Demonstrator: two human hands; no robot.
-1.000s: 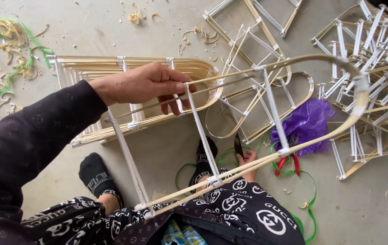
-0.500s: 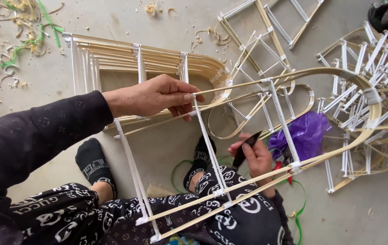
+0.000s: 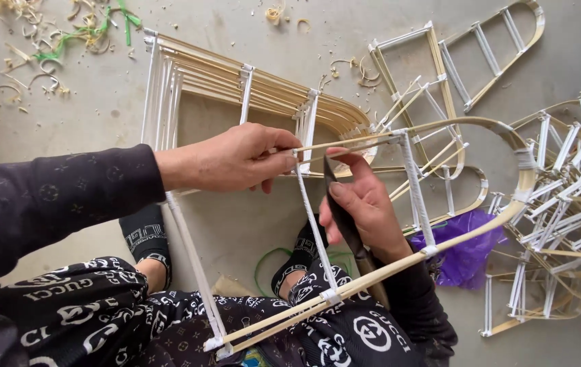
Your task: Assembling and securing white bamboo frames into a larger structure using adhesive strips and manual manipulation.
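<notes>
- My left hand (image 3: 233, 163) pinched the frame (image 3: 440, 248) at its upper rail, fingers closed on the bamboo strip to keep the joint from shifting.
- My right hand (image 3: 362, 207) was wrapped shut around a dark blade (image 3: 338, 204), its tip raised to that same joint beside the white rung (image 3: 314, 224).
- The frame's lower rail rested across my lap, steadying it.
- A stack (image 3: 236, 88) of finished frames lay on the floor (image 3: 236, 27) behind, near shavings (image 3: 25, 34) at its top left corner.
</notes>
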